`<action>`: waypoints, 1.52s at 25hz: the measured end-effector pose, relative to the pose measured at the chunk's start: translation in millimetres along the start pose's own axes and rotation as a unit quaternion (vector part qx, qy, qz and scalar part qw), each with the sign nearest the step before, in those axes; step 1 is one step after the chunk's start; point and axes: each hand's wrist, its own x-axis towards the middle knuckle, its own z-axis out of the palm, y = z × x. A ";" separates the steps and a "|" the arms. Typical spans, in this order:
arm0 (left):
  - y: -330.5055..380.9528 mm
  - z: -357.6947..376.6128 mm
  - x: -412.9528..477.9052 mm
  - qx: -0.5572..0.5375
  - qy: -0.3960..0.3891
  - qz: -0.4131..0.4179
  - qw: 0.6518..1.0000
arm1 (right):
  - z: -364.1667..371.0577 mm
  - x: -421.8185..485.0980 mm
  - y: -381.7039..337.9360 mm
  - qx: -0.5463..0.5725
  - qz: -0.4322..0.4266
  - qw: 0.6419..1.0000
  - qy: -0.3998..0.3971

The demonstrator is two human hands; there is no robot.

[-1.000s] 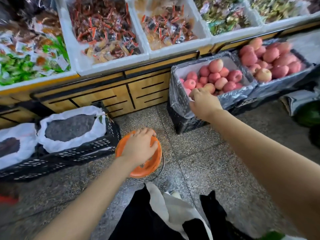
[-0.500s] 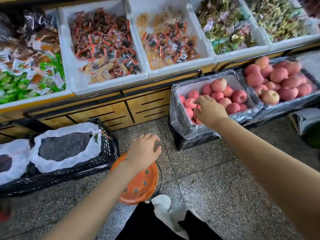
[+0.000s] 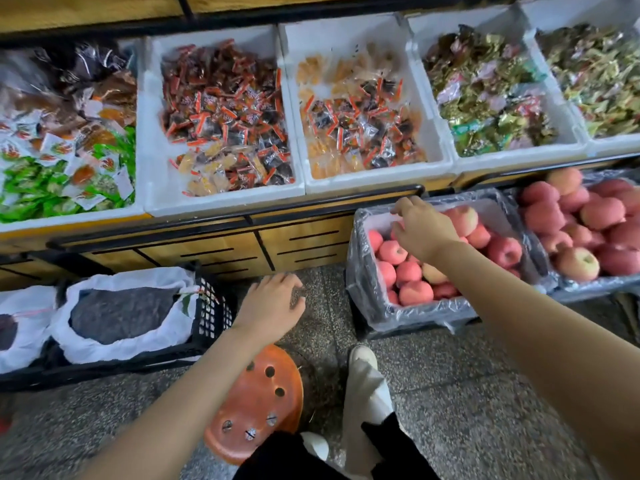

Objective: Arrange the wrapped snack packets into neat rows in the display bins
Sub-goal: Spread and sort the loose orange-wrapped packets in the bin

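Observation:
Several white foam bins stand in a row on the wooden counter. One bin (image 3: 152,140) holds loose red-and-black snack packets (image 3: 225,116). The bin to its right (image 3: 433,133) holds orange and black packets (image 3: 360,112). Further right lie gold and green packets (image 3: 485,95), and green and white packets (image 3: 62,168) fill the far left bin. My left hand (image 3: 270,304) hovers with spread fingers over the floor, beyond the stool, holding nothing. My right hand (image 3: 424,230) reaches over the apple crate with relaxed fingers near its far rim, holding nothing.
An orange stool (image 3: 256,403) stands under my left forearm. A plastic-lined crate (image 3: 360,289) of pink apples sits below the counter, a second apple crate (image 3: 581,285) to its right. A black crate (image 3: 211,317) with white sacks of dark seeds stands on the left. My white shoe (image 3: 362,358) rests on the floor.
My left hand has lifted off the orange stool and moved forward. My right hand slid from the apples toward the crate's far rim. The view has risen toward the bins.

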 end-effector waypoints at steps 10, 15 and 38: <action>41.6 -12.5 81.4 -0.032 0.032 -0.071 0.996 | -28.9 117.3 58.6 -0.014 -0.074 0.997 -0.029; 23.7 -14.2 90.7 -0.033 0.035 -0.137 0.989 | -26.7 147.6 53.7 -0.013 -0.108 0.992 -0.061; -257.1 -77.0 272.4 -0.068 -0.001 -0.206 0.976 | 85.2 343.6 -157.6 0.097 -0.069 0.973 -0.198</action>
